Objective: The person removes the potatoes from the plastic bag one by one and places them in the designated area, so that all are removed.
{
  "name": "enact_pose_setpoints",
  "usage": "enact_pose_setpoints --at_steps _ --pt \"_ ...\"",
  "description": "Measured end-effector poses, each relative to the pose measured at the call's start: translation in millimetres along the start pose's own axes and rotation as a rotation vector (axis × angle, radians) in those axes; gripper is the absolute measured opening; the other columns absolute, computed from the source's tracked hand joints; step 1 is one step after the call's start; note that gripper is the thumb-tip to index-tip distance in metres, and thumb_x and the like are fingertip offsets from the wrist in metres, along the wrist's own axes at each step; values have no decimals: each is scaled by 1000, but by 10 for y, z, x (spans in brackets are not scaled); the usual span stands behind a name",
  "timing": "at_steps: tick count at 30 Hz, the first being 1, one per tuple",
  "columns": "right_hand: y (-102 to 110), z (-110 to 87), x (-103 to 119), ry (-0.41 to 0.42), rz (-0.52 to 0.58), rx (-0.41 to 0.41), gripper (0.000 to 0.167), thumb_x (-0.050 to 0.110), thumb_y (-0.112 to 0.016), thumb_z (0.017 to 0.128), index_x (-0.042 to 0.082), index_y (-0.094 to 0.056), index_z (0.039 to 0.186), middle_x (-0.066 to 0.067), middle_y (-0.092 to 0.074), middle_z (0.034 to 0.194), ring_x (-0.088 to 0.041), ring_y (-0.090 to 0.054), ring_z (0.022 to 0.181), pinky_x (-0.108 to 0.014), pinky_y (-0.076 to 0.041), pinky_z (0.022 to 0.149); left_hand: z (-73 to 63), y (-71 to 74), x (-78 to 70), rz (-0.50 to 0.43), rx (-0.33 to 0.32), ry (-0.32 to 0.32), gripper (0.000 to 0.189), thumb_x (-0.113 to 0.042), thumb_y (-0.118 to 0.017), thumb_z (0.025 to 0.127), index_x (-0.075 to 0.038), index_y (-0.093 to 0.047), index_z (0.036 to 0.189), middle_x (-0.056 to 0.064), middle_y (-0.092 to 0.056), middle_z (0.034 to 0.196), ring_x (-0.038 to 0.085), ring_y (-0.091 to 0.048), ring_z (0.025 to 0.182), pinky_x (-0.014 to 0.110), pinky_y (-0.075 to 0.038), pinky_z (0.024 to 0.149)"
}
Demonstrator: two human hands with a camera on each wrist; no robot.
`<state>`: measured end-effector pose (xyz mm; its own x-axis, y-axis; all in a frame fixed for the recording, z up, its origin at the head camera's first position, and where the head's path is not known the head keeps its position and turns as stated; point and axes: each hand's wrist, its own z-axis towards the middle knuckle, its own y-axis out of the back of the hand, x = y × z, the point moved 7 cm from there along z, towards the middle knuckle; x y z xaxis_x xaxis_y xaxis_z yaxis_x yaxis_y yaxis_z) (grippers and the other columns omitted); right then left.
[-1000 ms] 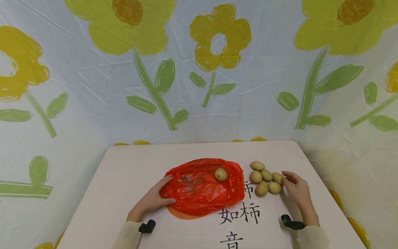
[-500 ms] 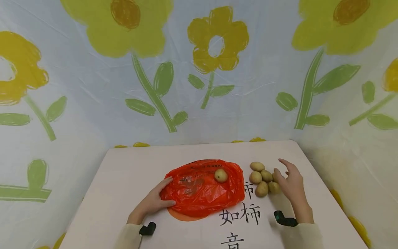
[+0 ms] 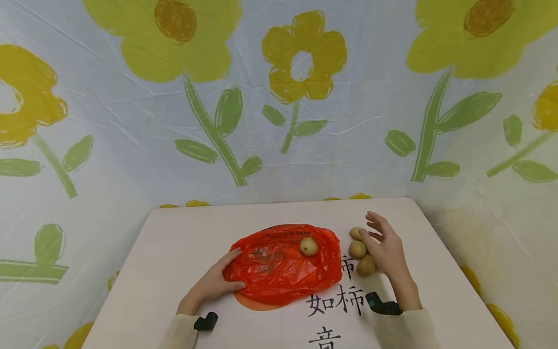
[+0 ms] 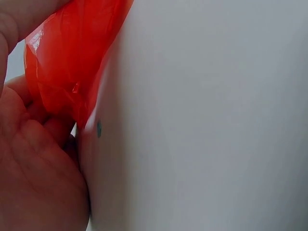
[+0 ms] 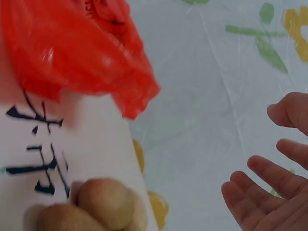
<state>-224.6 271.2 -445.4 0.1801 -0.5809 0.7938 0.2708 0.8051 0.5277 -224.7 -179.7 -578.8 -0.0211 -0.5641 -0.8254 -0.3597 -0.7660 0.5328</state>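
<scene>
A red plastic bag [image 3: 283, 271] with dark print lies spread on the table, and one potato [image 3: 308, 246] rests on it towards the right. My left hand [image 3: 218, 280] holds the bag's left end, the thumb at the near side and the fingers farther back. In the left wrist view its curled fingers [image 4: 53, 122] lie against the red plastic. Right of the bag is a small cluster of potatoes [image 3: 357, 249], partly hidden by my right hand [image 3: 387, 245]. That hand is raised over the cluster with fingers apart and nothing in it, as the right wrist view also shows.
The white table [image 3: 187, 228] bears black written characters [image 3: 322, 304] in front of the bag. An orange round shape [image 3: 257, 303] shows under the bag's near edge. A flower-printed cloth [image 3: 305, 165] stands behind the table and at both sides.
My right hand has moved left and up from the right side of the potatoes to over them, now covering several. The left hand and the bag have stayed in place.
</scene>
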Motion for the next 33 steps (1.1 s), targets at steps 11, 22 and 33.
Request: enact_pose_setpoints --at_steps 11,22,33 --pt "-402 40 375 30 131 163 76 21 -71 98 18 -29 161 -19 -45 156 -42 -49 139 -63 -47 109 23 29 12 -2 -11 7 96 -40 -89 77 -29 -40 159 -1 -34 167 37 -29 155 65 -35 118" --pt "-919 -96 376 -17 189 348 98 35 -76 94 19 -11 165 -21 -40 159 -45 -46 142 -62 -45 111 28 -11 12 -18 0 14 97 -37 -89 77 -28 -39 159 1 -33 168 40 -28 155 67 -34 118" --pt "-1248 -222 307 -93 199 423 97 36 -77 93 23 -14 164 -18 -43 158 -39 -48 142 -59 -44 113 12 1 9 -21 2 19 96 -37 -89 78 -28 -39 159 1 -33 168 39 -28 154 66 -35 117"
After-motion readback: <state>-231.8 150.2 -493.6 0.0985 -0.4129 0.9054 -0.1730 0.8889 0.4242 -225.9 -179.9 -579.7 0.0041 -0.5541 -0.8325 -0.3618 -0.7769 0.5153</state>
